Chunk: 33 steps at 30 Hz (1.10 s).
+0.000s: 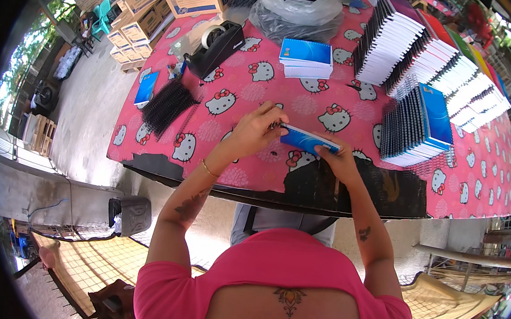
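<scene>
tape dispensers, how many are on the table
1: a black tape dispenser at the table's far left, beside the coils. Others may be hidden behind the bag or notebook stacks.

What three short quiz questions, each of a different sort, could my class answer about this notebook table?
1. True or false: both hands grip the blue notebook.
2. Which lies nearest the left hand? A) tape dispenser B) pile of black spiral coils C) clear plastic bag
3. Fill in: the tablecloth is ____ with cartoon cats.

Key: 1 true, the right hand holds the other end. 2 B. 3 pink.
</scene>
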Each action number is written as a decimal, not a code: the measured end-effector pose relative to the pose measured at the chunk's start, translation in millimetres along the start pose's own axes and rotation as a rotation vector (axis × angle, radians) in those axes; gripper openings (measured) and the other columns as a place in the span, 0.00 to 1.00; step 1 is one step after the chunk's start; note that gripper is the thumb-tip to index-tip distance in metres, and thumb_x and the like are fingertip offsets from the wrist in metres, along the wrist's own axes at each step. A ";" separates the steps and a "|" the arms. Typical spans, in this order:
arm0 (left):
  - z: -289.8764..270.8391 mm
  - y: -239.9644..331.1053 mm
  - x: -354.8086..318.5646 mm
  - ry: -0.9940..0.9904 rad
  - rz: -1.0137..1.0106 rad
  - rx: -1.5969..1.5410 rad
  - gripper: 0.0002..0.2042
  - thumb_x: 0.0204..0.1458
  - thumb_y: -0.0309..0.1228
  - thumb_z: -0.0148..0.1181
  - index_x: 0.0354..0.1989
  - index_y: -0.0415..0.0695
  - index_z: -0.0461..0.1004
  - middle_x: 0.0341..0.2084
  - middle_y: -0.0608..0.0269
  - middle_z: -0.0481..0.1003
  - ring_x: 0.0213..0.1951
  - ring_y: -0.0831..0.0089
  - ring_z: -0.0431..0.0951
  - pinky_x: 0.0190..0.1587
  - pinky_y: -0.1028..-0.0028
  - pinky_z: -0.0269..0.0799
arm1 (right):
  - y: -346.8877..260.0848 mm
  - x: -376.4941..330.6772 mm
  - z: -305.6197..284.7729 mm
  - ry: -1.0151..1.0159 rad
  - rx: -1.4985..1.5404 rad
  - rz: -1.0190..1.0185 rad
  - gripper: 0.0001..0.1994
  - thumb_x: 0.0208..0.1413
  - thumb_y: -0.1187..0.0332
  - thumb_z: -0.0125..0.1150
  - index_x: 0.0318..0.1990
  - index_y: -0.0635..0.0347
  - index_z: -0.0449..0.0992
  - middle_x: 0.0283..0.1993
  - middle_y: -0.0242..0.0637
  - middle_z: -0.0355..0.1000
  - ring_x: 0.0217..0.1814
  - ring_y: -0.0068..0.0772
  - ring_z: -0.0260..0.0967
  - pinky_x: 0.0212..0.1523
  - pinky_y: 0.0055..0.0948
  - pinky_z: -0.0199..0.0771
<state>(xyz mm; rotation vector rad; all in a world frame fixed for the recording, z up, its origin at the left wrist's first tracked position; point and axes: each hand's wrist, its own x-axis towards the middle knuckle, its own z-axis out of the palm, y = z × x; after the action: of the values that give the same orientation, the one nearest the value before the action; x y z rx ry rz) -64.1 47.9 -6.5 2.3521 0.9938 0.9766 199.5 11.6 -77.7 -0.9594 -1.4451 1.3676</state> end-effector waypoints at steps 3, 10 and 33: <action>2.5 -1.1 2.2 -0.019 0.053 0.127 0.11 0.57 0.34 0.62 0.43 0.42 0.75 0.34 0.58 0.74 0.35 0.59 0.79 0.35 0.66 0.73 | 0.7 0.2 1.3 0.007 -0.017 -0.025 0.17 0.62 0.72 0.60 0.58 0.62 0.76 0.37 0.26 0.72 0.35 0.16 0.64 0.38 0.21 0.66; 23.5 25.9 -2.1 0.149 0.019 0.663 0.25 0.59 0.46 0.57 0.57 0.42 0.69 0.54 0.50 0.70 0.59 0.50 0.68 0.61 0.47 0.57 | -28.9 -9.1 18.0 0.104 -0.017 0.012 0.17 0.62 0.71 0.61 0.57 0.66 0.76 0.45 0.32 0.76 0.44 0.19 0.70 0.47 0.23 0.71; 18.5 57.2 0.3 0.189 -0.068 0.691 0.41 0.58 0.56 0.48 0.69 0.32 0.54 0.70 0.37 0.53 0.72 0.40 0.48 0.68 0.32 0.34 | -62.1 -20.7 43.0 0.167 0.019 -0.051 0.18 0.63 0.69 0.61 0.58 0.66 0.74 0.47 0.33 0.76 0.47 0.19 0.70 0.51 0.24 0.71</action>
<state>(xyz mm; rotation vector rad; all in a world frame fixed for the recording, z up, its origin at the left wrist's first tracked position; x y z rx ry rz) -24.2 8.4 14.9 2.7621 1.6942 0.9457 167.2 -26.4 -17.2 -0.9935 -1.3202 1.2323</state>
